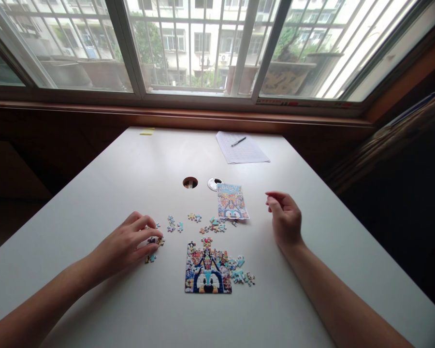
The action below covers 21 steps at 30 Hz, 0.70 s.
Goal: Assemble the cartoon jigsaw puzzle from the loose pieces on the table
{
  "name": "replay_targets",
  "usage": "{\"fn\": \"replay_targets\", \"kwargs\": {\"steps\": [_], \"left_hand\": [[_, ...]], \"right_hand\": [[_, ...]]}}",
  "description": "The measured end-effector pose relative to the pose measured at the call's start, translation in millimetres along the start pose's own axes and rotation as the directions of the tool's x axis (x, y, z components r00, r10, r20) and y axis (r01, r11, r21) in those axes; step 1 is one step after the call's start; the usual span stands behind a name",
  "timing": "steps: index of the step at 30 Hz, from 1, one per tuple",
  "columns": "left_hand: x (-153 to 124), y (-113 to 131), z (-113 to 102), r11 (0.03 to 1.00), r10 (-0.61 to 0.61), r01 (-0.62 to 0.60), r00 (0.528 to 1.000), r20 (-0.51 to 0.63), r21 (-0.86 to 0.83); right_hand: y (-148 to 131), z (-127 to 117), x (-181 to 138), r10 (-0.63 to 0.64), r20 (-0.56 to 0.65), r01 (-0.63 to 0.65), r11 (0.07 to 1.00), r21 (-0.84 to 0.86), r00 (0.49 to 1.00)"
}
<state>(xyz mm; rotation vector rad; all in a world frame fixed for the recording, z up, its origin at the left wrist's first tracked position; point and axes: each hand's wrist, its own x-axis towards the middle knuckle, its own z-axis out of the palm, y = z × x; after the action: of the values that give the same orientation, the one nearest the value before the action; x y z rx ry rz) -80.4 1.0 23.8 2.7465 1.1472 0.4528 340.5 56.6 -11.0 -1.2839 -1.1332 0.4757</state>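
A partly assembled colourful jigsaw [207,270] lies on the white table [130,164] in front of me. Loose pieces [213,226] are scattered beyond it, and a few more [243,276] sit by its right edge. My left hand [128,244] rests on the table at the left, its fingers curled over a small cluster of pieces [155,240]. My right hand [284,217] hovers at the right with fingers loosely curled, and nothing shows in it. A small reference picture [232,201] lies behind the loose pieces.
A round cable hole [190,182] and its grey cap [214,183] sit mid-table. A sheet of paper [244,150] with a pen [238,141] lies at the far edge, a yellow note [147,131] at the far left. Windows stand behind; a striped chair [402,140] is right.
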Motion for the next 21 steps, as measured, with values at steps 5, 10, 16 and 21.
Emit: {"fn": "replay_targets", "kwargs": {"steps": [5, 10, 16, 21], "left_hand": [[1.0, -1.9, 3.1, 1.000, -0.022, 0.022, 0.998, 0.057, 0.001], [2.8, -5.8, 8.1, 0.999, -0.045, 0.044, 0.993, 0.113, 0.009], [11.3, -1.1, 11.0, 1.000, -0.017, 0.017, 0.994, 0.105, 0.007], [21.0, 3.7, 16.9, 0.999, 0.039, -0.039, 0.996, 0.082, -0.006]], "right_hand": [[-1.0, -0.2, -0.4, -0.001, 0.012, 0.001, 1.000, -0.009, 1.000], [-1.8, -0.4, -0.8, -0.001, 0.020, 0.001, 1.000, -0.013, 1.000], [-3.5, -0.4, -1.5, -0.002, 0.038, 0.003, 1.000, -0.017, 0.999], [-4.2, -0.9, -2.3, -0.003, 0.043, 0.004, 1.000, -0.021, 0.999]]}}
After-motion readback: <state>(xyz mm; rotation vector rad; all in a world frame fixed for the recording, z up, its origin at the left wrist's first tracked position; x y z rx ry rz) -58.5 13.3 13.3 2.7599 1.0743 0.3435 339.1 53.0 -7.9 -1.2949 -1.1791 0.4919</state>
